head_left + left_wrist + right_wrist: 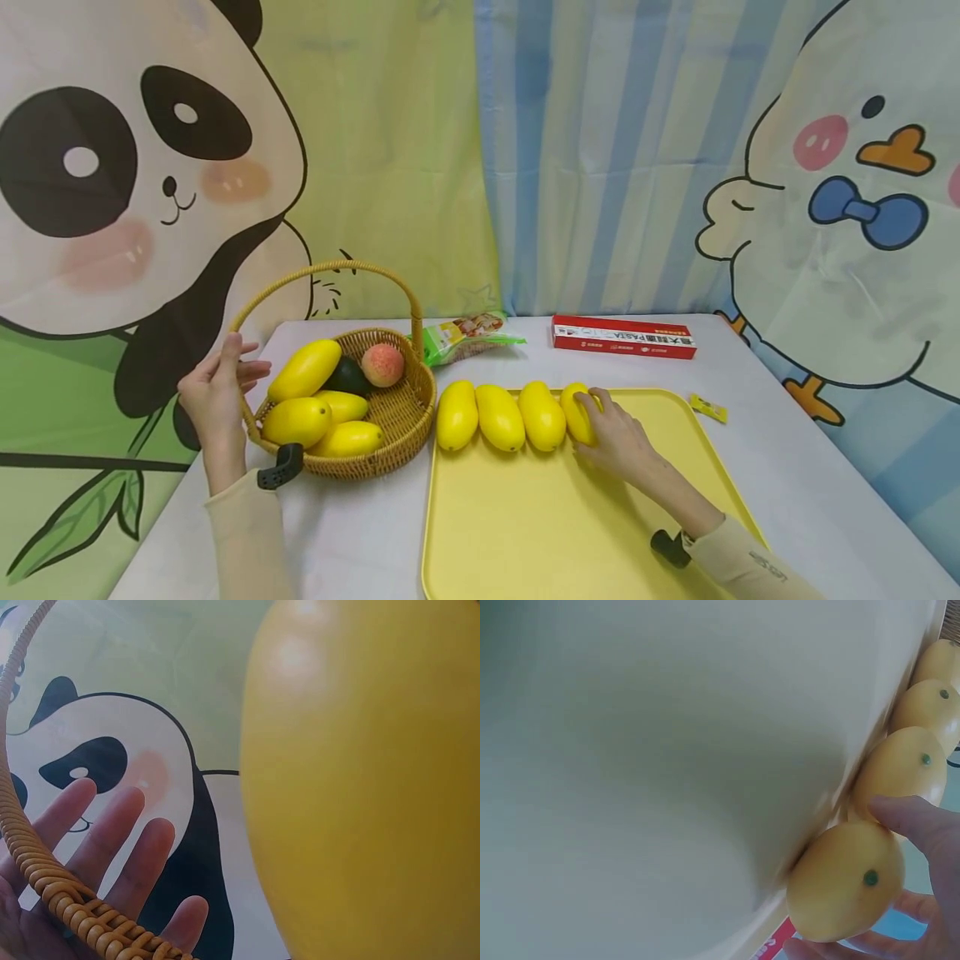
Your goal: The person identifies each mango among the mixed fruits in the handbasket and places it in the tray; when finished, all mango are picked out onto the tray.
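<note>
Several yellow mangoes stand in a row along the back rim of the yellow tray (555, 517). My right hand (618, 437) grips the rightmost mango (576, 414), thumb on one side and fingers on the other. In the right wrist view this mango (844, 881) shows its green stem spot, and the neighbouring mango (904, 769) is close beside it. On the left, my left hand (217, 400) is at the side of the wicker basket (405, 421). Its fingers (146, 859) extend outstretched beyond the basket's handle, which crosses in front of the palm.
More mangoes (303, 371), a dark green fruit (347, 377) and a peach (383, 365) lie in the basket. Behind are a green snack bag (465, 335) and a red pasta box (622, 336). A small yellow packet (708, 407) lies right of the tray.
</note>
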Demonstrator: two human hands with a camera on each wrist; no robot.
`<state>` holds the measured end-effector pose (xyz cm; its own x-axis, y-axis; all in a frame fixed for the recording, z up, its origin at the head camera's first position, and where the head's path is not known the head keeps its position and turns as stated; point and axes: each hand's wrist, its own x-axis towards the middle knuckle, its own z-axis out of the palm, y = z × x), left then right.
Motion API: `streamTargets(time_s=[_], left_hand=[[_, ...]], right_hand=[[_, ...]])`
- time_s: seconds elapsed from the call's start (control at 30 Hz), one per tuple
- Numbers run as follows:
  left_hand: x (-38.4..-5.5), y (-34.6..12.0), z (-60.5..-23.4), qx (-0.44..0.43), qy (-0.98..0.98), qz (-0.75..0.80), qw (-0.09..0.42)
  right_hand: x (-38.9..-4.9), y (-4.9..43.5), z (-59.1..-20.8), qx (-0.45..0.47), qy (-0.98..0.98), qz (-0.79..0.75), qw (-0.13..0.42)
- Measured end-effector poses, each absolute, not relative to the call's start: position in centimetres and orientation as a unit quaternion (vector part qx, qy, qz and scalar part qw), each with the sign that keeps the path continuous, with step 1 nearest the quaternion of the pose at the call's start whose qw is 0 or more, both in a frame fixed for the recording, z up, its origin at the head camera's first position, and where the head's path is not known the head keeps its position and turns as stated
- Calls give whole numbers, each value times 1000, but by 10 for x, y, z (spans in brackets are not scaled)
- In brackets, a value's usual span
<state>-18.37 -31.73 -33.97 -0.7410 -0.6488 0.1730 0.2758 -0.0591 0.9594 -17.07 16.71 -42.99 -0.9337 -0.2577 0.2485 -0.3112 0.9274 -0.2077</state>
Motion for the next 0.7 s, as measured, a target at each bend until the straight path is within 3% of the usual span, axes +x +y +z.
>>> streamTargets(time_s=[0.2, 0.47, 0.7], left_hand=[[-183, -317, -339, 158, -606, -708, 325], [-183, -318, -338, 159, -605, -710, 324], [-184, -317, -340, 160, -607, -709, 322]], right_hand=[[-171, 166, -426, 152, -974, 114, 126], [-169, 151, -416, 208, -947, 146, 198], [-168, 123, -412, 249, -941, 143, 181]])
